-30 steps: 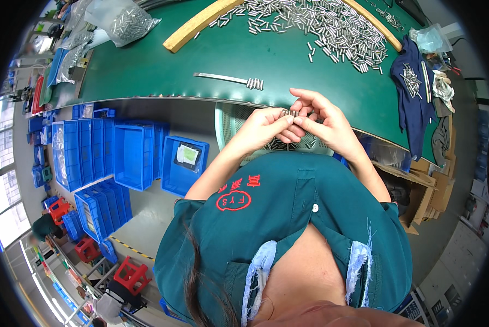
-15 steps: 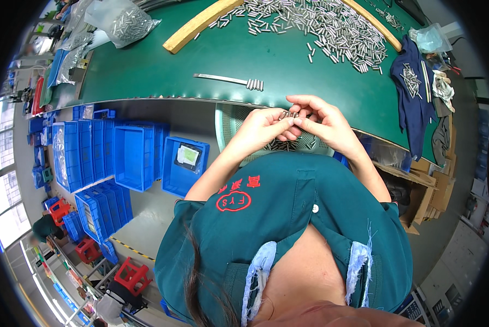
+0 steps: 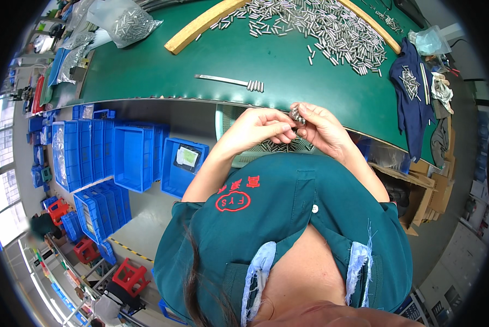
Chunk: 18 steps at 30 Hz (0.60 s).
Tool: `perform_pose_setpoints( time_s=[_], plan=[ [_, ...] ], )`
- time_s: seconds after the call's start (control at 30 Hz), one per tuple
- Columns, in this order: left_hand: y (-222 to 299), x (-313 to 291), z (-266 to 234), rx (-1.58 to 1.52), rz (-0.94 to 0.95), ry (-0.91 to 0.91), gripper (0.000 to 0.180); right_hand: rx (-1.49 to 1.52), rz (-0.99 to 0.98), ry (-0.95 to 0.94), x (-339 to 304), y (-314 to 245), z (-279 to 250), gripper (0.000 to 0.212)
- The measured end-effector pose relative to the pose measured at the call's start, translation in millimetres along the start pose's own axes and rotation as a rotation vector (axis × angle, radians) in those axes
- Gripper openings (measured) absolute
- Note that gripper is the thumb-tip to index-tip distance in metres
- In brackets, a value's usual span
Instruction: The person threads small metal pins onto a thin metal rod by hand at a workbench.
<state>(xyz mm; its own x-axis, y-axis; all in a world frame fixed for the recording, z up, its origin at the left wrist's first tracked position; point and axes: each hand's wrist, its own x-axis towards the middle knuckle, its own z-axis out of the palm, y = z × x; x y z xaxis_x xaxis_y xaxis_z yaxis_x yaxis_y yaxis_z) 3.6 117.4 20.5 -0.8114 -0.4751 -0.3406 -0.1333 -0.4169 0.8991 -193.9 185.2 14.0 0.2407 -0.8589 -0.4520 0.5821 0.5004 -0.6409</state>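
Observation:
Over a light green basket [image 3: 220,121], my two hands are close together at the table's edge. My right hand [image 3: 325,129] grips a small bunch of short metal pins [image 3: 297,114] between thumb and fingers. Beside it, my left hand [image 3: 258,129] is closed, thumb against curled fingers; whatever lies in it is too small to make out. Dark metal pins [image 3: 280,147] lie in the basket under the hands. On the green table [image 3: 146,71], a flat metal strip [image 3: 220,78] lies with several pins [image 3: 256,86] lined up at its right end.
A large heap of pins [image 3: 331,32] spreads between wooden bars [image 3: 203,26] at the back. A clear bag [image 3: 121,24] of pins stands back left. Dark blue cloth [image 3: 411,103] hangs over the right edge. Blue crates [image 3: 135,158] stand left below; cardboard boxes [image 3: 419,191] stand right.
My hands have drawn slightly apart. The pin bunch now sits upright in my right hand's fingers, where before both hands covered it. The strip has not moved on the table.

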Motion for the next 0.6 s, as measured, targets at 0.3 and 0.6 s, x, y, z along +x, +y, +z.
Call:
perform_pose_setpoints(
  time_s=[0.3,0.6],
  plan=[
    [4.7,-10.6,-25.1,0.106,0.105,0.241,0.026,0.048,0.133,-0.048,2.4,8.5,-2.3,0.026],
    [-4.3,-17.2,-35.6,0.105,0.114,0.323,0.027,-0.948,-0.349,-0.031,11.6,-6.7,15.9,0.019]
  ],
)
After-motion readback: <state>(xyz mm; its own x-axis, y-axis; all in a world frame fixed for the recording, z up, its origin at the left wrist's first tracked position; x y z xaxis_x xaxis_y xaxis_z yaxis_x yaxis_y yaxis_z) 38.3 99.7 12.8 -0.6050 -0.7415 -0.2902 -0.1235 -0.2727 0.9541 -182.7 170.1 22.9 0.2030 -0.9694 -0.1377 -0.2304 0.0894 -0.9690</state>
